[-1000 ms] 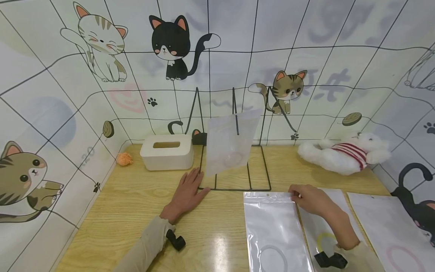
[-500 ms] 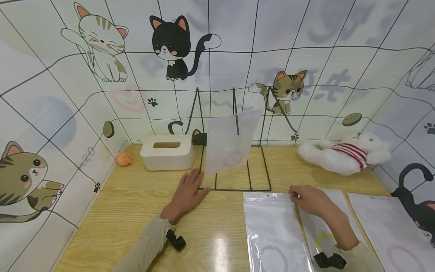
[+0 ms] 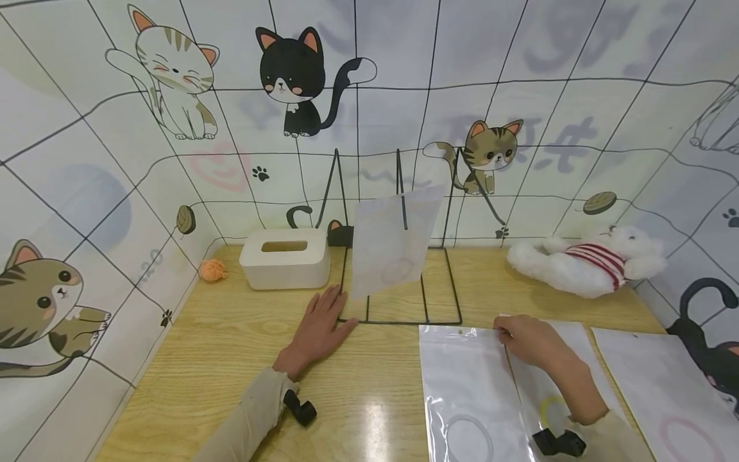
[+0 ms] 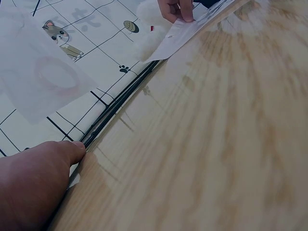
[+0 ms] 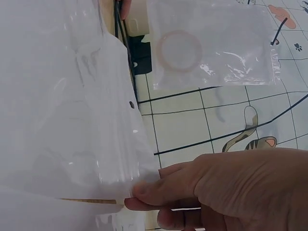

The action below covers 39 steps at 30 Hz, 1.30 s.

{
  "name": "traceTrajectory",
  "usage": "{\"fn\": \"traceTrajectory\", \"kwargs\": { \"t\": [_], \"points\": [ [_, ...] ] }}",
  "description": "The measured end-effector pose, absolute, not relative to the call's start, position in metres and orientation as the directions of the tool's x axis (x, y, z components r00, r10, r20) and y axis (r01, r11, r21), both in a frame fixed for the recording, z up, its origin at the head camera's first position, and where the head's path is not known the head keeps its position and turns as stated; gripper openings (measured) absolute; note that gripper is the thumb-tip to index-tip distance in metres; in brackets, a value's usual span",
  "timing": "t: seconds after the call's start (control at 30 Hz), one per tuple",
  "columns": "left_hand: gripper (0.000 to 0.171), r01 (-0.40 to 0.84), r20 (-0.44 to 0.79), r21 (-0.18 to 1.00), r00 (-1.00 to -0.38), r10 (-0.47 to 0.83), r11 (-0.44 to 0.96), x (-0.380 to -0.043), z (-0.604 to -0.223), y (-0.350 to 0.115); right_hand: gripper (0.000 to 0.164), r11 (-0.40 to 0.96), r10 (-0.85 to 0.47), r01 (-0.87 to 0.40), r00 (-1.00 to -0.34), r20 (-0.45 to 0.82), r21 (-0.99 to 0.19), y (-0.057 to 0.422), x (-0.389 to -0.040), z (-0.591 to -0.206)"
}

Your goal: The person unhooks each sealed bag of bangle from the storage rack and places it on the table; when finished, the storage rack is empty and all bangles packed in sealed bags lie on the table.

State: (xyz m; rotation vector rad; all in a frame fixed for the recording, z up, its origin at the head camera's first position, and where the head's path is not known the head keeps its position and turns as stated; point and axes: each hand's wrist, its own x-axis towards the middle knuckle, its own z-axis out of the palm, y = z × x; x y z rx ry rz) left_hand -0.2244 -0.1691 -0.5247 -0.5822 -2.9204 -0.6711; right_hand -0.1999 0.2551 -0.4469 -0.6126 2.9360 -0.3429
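Note:
My left hand (image 3: 316, 333) lies palm down on the table, fingers extended, at the front left corner of a black wire rack (image 3: 404, 322). In the left wrist view, the thumb (image 4: 72, 151) touches the rack's base bar. A clear-fronted zip bag (image 3: 473, 378) with a pale ring inside lies to the right of centre. My right hand (image 3: 534, 346) pinches its top right corner between thumb and fingers, also seen in the right wrist view (image 5: 178, 190). Another bag (image 3: 389, 250), with a pinkish ring, hangs from the rack's middle hook.
Two more bags lie at the right, one with a yellow ring (image 3: 551, 407) and one with a pink ring (image 3: 689, 436). A white tissue box (image 3: 284, 273), an orange yarn ball (image 3: 212, 270) and a white plush toy (image 3: 589, 260) stand along the back wall.
The pinched bag's top left corner has shifted slightly to the right, and the glare on its zip strip has faded. The left hand has stayed in place.

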Motion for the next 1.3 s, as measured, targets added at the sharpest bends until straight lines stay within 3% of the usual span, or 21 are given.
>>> {"fn": "traceTrajectory", "kwargs": {
  "t": [0.17, 0.73, 1.03, 1.3],
  "points": [
    [0.073, 0.373, 0.146, 0.4, -0.928, 0.344, 0.837, -0.2252, -0.5258, -0.1694, 0.007, 0.908, -0.366, -0.328, -0.924, -0.114, -0.26, 0.2562, -0.2027, -0.448],
    [0.073, 0.376, 0.149, 0.404, -0.927, 0.345, 0.834, -0.2247, -0.5281, -0.1704, 0.021, 0.903, -0.319, -0.233, -0.926, -0.201, -0.361, 0.2597, -0.2064, -0.4457],
    [0.072, 0.391, 0.179, 0.401, -0.921, 0.347, 0.828, -0.223, -0.527, -0.1704, 0.025, 0.882, -0.326, -0.257, -0.938, -0.118, -0.395, 0.2607, -0.2066, -0.4475],
    [0.071, 0.402, 0.195, 0.402, -0.915, 0.352, 0.823, -0.2234, -0.5266, -0.1712, 0.024, 0.791, -0.403, -0.346, -0.915, -0.005, -0.504, 0.2572, -0.2052, -0.4427]
  ]
}}
